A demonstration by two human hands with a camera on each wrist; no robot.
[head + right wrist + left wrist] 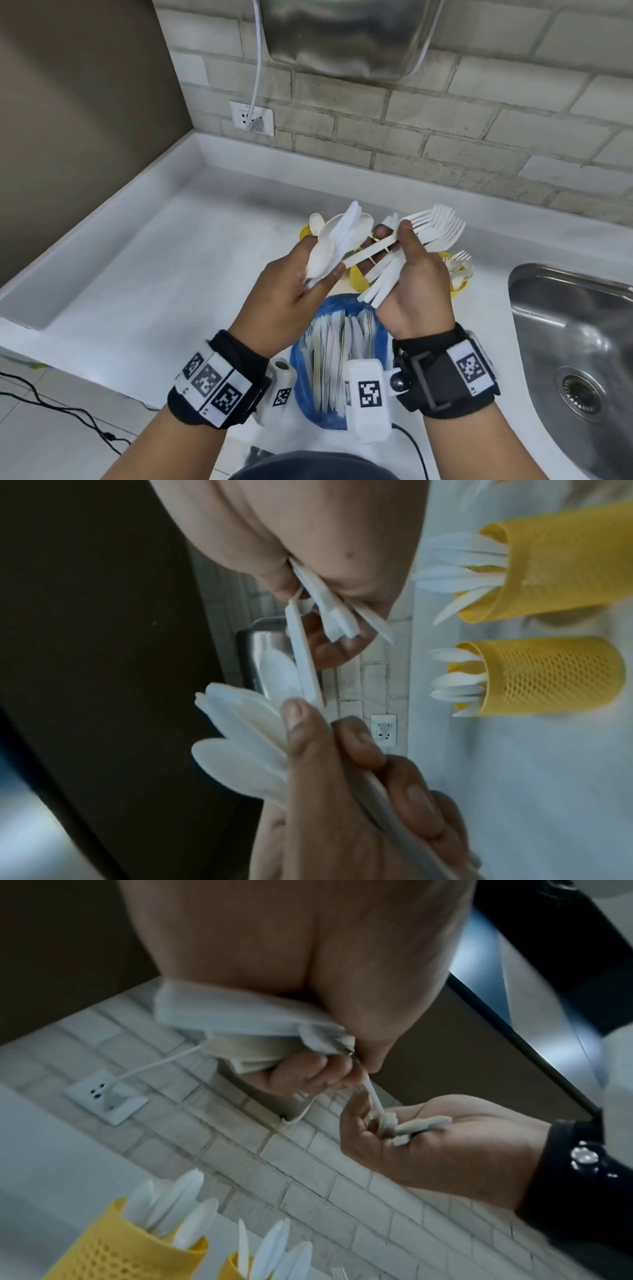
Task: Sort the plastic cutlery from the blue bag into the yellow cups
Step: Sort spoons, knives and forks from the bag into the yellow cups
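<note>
My left hand grips a fan of white plastic spoons above the counter. My right hand holds a bundle of white forks, tines pointing away. One long white handle runs between the two hands, and both pinch it. Below my wrists the blue bag lies open with more cutlery inside. Yellow mesh cups stand behind the hands: one at the back, one in the middle, one on the right holding forks. In the right wrist view two cups hold white pieces.
A steel sink is set into the white counter on the right. The counter has a raised rim at the back and left. On the tiled wall are a socket with a plugged cable and a metal box.
</note>
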